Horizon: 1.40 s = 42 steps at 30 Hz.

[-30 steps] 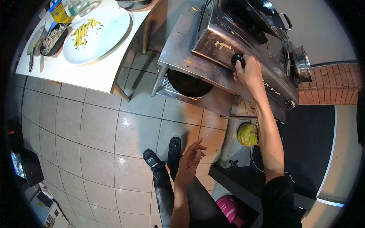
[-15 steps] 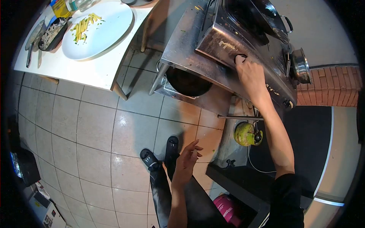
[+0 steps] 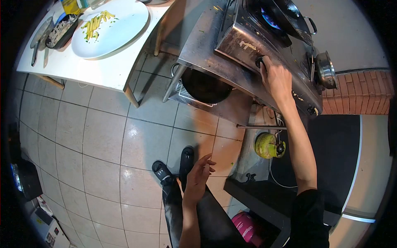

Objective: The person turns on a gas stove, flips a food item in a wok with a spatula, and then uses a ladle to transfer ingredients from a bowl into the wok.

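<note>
My right hand (image 3: 277, 79) reaches to the front panel of a metal gas stove (image 3: 242, 43), its fingers pinching a black stove knob (image 3: 259, 62). Behind the panel, a blue flame (image 3: 269, 19) burns on the burner beneath a dark wok (image 3: 291, 18). My left hand (image 3: 198, 177) hangs in the air above my legs, holding nothing, its fingers loosely apart.
A white table (image 3: 99, 72) at upper left holds a large white plate (image 3: 128, 29) with yellow strips and green bits, and a small black dish (image 3: 62, 33). A steel pot (image 3: 326, 70) hangs right of the stove. Below stand a green gas cylinder (image 3: 266, 145) and a pan (image 3: 206, 89).
A blue flame now shows under the wok, where the burner was dark. My right hand has turned and shifted slightly at the knob. My left hand has moved slightly left.
</note>
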{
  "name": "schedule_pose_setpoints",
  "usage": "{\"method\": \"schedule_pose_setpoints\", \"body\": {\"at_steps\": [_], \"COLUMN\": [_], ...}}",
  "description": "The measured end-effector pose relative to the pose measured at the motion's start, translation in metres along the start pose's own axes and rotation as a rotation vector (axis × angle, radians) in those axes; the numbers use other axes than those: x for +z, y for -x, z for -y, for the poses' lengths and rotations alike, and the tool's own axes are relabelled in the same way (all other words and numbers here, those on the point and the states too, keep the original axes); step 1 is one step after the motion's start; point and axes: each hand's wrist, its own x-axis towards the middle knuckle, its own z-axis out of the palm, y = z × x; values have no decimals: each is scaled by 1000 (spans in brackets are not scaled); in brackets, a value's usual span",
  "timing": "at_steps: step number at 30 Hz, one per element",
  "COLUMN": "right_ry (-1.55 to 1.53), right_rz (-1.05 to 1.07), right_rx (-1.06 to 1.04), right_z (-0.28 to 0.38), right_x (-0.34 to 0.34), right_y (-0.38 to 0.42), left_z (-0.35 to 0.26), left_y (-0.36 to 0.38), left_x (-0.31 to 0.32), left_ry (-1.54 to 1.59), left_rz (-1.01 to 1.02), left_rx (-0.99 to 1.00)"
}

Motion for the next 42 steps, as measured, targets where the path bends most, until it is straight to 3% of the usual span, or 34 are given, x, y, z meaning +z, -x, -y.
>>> {"method": "schedule_pose_setpoints", "body": {"at_steps": [42], "right_ry": [-219], "right_rz": [-134], "right_rx": [102], "right_z": [-3], "right_x": [17], "right_y": [1], "left_z": [18], "left_y": [8], "left_x": [9], "left_ry": [-23], "left_rz": [-66], "left_rx": [9]}}
